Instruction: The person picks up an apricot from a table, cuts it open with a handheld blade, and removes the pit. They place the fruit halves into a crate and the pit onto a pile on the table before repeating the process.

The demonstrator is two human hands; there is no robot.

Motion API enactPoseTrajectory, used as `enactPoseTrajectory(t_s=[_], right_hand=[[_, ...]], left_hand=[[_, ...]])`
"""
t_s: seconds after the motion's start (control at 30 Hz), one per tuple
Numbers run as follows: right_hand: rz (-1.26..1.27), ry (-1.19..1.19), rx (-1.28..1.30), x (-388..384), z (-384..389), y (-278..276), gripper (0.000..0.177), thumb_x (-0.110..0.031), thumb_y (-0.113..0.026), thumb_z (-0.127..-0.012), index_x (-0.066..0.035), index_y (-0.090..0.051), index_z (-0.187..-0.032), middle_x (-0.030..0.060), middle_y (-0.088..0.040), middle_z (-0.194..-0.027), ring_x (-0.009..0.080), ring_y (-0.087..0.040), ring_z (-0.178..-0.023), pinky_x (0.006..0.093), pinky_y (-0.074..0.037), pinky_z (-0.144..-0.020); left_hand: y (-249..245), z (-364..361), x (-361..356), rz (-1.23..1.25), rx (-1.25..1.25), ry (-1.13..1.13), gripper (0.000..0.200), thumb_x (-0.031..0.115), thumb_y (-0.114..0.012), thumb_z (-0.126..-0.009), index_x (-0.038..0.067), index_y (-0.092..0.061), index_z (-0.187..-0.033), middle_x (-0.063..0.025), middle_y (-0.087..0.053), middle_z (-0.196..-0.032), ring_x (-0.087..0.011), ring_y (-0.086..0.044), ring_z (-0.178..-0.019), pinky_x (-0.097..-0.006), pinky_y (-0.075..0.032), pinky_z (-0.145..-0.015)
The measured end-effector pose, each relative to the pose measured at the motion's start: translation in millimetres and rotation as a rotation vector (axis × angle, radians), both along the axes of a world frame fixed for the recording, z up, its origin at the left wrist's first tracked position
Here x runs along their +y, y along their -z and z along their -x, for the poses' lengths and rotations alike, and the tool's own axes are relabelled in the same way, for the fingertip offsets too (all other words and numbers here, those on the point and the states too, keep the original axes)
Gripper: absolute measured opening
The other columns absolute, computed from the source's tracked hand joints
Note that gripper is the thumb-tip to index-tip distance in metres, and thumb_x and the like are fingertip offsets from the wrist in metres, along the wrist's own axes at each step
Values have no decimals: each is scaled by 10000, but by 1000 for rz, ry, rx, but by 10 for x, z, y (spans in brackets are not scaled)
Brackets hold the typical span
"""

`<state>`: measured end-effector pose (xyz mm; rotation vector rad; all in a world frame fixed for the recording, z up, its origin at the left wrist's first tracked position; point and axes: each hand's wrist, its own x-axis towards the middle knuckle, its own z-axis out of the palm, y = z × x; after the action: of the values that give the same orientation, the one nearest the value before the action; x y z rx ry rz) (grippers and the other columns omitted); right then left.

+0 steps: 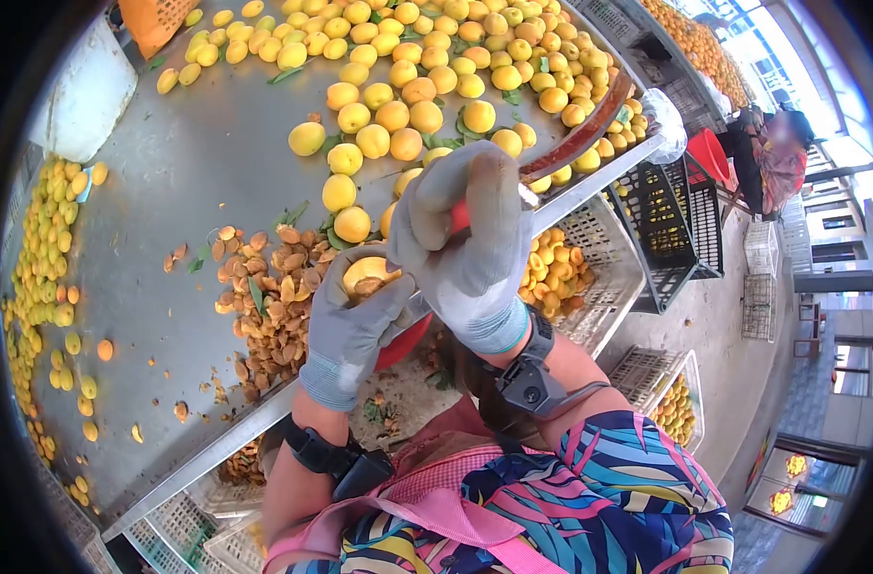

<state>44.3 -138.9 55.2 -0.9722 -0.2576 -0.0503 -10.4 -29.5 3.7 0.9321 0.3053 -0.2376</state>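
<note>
My left hand (355,316), in a grey glove, is closed around a cut apricot (369,275) with its brown pit showing in the opening. Just above and to the right, my right hand (465,239), also gloved, is curled in a fist around a red-handled tool (460,216). Most of that tool is hidden by the fingers, so its kind does not show. Below the left hand, a heap of brown apricot pits (283,287) lies on the metal table (187,163). Whole yellow-orange apricots (392,115) spread beyond both hands.
A curved reddish strip (585,129) lies across the table's right edge. Crates of apricot halves (554,273) stand below, beside black crates (661,225). More apricots (44,249) line the left side. A white container (87,91) stands at the upper left. Another person (776,163) sits at right.
</note>
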Motion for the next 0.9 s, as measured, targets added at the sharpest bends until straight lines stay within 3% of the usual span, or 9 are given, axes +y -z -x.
enactPoseTrajectory(t_s=[0.17,0.2,0.3,0.33,0.4,0.63,0.73,0.83,0.9], right_hand=[[-38,-70,-48,54,-10,256,168,-173,-565,-919,-11,-543,-959,28,-583,-785,84,-540,-639,234,-433,-552],[-62,-16,31,74,62,355,341,-145,-628,-865,10,-509,-1145,43,-599,-923,96,-570,-775,241,-481,-662],[-59,92,40,115,108,465,596,-155,-691,-808,23,-416,-1305,48,-600,-988,105,-579,-849,247,-490,-732],[476,397,-263,167,111,458,167,-175,-491,-940,-30,-522,-863,52,-500,-762,162,-508,-657,280,-409,-541],[512,402,-275,155,123,488,147,-170,-518,-910,-24,-527,-896,59,-518,-789,167,-523,-679,284,-420,-567],[759,442,-365,81,160,705,476,-136,-702,-698,16,-560,-1127,106,-639,-973,202,-635,-827,315,-501,-747],[440,251,-256,101,154,722,443,-120,-703,-676,2,-588,-1086,118,-640,-985,225,-639,-830,325,-499,-741],[522,282,-328,120,133,709,429,-119,-694,-682,0,-586,-1080,119,-640,-963,229,-635,-818,333,-496,-733],[605,316,-401,132,101,686,415,-118,-686,-688,-3,-583,-1073,120,-641,-941,234,-632,-805,341,-494,-726]], left_hand=[[153,-28,28,-73,-25,-20,368,42,-708,-776,55,-555,-1110,-22,-608,-968,-72,-594,-814,-205,-502,-683],[163,-38,17,-142,-46,-48,372,46,-717,-763,49,-558,-1099,-19,-606,-968,-83,-588,-824,-219,-502,-715],[136,-46,-13,-378,-178,-101,343,63,-719,-761,37,-565,-1065,-29,-612,-956,-105,-586,-846,-248,-494,-759],[158,-50,-15,-378,-176,-103,343,63,-719,-761,37,-565,-1065,-29,-612,-956,-105,-586,-846,-248,-494,-759],[216,-53,-26,-689,-338,-157,339,73,-726,-758,31,-564,-1052,-47,-616,-948,-111,-581,-845,-254,-487,-758],[273,-30,-80,-730,-311,-243,330,76,-732,-754,32,-563,-1033,-56,-613,-940,-113,-574,-844,-251,-478,-761],[282,-16,-79,-461,-182,-232,319,66,-719,-759,35,-559,-1033,-54,-613,-941,-110,-570,-839,-251,-478,-757],[355,-17,-74,-389,-172,-245,308,55,-699,-770,31,-556,-1041,-47,-608,-942,-101,-561,-838,-250,-478,-754],[420,-22,-55,-560,-186,-235,300,56,-679,-788,26,-548,-1056,-47,-602,-944,-101,-559,-828,-242,-481,-735]])
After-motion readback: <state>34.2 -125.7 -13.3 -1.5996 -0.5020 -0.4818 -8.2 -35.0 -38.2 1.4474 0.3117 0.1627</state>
